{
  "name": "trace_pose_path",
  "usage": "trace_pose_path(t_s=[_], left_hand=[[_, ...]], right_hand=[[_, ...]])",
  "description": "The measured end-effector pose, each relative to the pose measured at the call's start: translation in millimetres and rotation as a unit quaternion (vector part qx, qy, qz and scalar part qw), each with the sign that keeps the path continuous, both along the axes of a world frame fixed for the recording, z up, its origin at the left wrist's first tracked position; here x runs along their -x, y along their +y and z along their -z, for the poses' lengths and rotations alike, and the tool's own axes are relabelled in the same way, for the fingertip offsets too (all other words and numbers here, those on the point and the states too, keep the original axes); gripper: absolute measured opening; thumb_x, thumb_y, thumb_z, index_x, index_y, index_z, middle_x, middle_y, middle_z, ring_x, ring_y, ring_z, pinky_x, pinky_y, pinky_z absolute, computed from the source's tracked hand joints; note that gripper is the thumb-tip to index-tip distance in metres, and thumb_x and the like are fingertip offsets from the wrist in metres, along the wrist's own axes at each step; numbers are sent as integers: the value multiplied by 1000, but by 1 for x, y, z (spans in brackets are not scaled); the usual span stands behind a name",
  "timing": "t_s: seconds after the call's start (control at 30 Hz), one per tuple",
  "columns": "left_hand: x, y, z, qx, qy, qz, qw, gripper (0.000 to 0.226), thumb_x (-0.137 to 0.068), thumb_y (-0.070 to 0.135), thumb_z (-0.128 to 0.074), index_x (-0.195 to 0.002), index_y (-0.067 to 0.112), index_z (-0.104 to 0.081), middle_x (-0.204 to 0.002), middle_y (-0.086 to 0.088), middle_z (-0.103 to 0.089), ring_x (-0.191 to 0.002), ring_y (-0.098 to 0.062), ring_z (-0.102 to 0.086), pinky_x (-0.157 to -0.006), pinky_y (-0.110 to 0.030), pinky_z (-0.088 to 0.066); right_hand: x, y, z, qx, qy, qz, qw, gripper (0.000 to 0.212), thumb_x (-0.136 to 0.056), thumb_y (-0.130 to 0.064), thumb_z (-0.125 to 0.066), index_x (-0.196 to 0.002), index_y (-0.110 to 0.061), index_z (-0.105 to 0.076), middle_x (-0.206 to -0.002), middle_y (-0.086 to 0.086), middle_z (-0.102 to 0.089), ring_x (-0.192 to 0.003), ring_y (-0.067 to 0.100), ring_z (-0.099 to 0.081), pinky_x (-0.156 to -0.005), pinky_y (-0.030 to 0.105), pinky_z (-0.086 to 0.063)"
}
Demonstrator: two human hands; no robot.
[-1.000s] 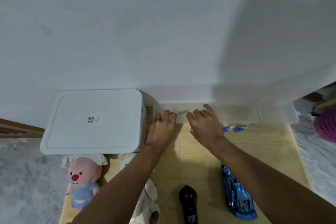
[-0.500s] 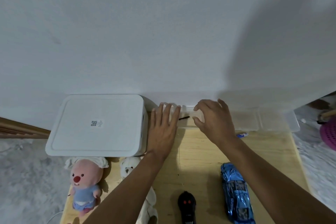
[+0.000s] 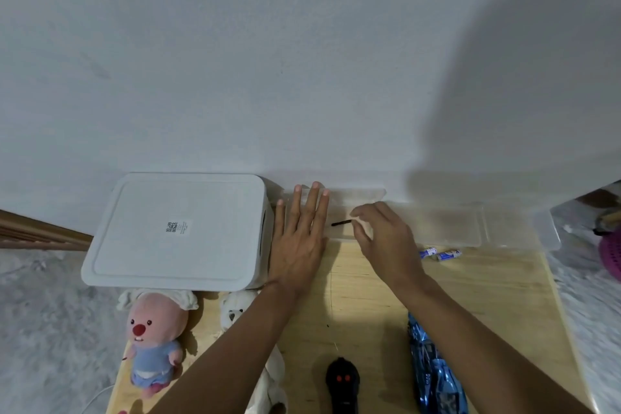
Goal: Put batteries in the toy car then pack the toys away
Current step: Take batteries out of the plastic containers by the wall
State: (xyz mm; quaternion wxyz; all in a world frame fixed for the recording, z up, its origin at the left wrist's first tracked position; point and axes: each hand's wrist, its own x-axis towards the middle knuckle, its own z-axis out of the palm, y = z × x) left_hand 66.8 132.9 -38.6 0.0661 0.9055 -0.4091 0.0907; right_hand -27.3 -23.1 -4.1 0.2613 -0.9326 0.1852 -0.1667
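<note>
a: where is the blue toy car now?
b: it lies at the near right of the wooden table, partly under the right forearm and well apart from both hands. two batteries lie further back, just beside the clear tray.
a: how will the car handle?
b: i judge it light and stiff. the plastic is glossy, so maybe a little slippery. better to take it across the body sides. the batteries are round and can roll.
a: and the hands?
b: the left hand lies flat on the tray with straight fingers. the right hand seems to pinch the end of a thin dark stick, maybe a small screwdriver.
a: what else?
b: a black remote, a white lidded box, a pink plush and a white plush.
</note>
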Motion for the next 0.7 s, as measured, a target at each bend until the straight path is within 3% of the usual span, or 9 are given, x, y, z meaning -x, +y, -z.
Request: trace_pose_path(t_s=[0.13, 0.3, 0.53, 0.7], left_hand=[[0, 0, 1, 1, -17, -2, 1000, 97, -89, 22, -77, -165, 10, -18, -174, -12, -9, -160, -38, -11, -126, -59, -18], [0, -1, 4, 14, -18, -9, 1000, 95, -91, 19, -75, -166, 11, -16, -174, -11, -8, -160, -37, -8, -126, -60, -21], [0, -1, 4, 11, -11, -8, 1000, 95, -91, 20, -75, -165, 10, -18, -174, -12, -8, -160, -37, -8, -124, -62, -24], [1, -1, 3, 4, -15, -8, 1000, 97, -91, 24, -76, -165, 10, -16, -174, -11, -8, -160, -37, -9, -125, -60, -22]], right_hand=[[-24, -4, 12, 18, 162, -74, 984, 32, -92, -6, -61, -119, -20, -70, -112, 1, -70, -101, 25, -66, -81, 38, -56], [-55, 0, 14, 107, 281, -105, 948, 18, -88, -1, -61, -97, -10, -74, -98, 11, -73, -90, 32, -71, -70, 34, -52], [-58, -1, 10, 122, 284, -86, 947, 18, -90, -4, -58, -97, -11, -73, -98, 11, -73, -92, 33, -70, -73, 36, -52], [-21, 0, -8, 9, 188, 8, 982, 9, -86, -23, -65, -93, -21, -70, -88, -2, -72, -90, 21, -64, -69, 33, -53]])
